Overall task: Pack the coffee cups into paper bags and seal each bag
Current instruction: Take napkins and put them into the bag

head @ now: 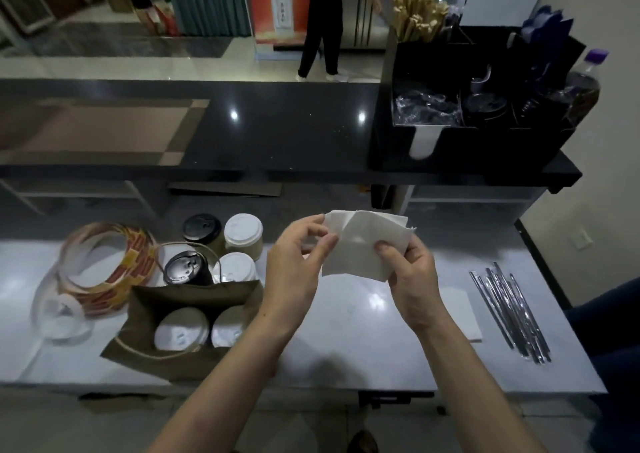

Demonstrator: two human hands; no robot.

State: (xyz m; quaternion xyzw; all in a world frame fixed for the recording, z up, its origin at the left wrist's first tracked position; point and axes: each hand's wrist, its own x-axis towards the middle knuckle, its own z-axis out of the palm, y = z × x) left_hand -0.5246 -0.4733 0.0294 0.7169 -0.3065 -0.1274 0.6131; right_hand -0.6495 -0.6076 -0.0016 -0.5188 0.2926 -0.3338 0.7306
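Above the white counter both hands hold white paper napkins (360, 245). My left hand (298, 262) pinches their left edge and my right hand (408, 279) pinches the lower right part. An open brown paper bag (145, 310) stands at the lower left with two white-lidded cups (180, 329) inside. Behind the bag stand several more coffee cups, two with black lids (185, 267) and two with white lids (242, 231).
A roll of red and yellow sticker tape (104, 262) lies left of the bag. Wrapped straws (509, 310) and a napkin stack (460, 314) lie at the right. A black organiser (467, 141) sits on the raised dark counter. A person stands in the background.
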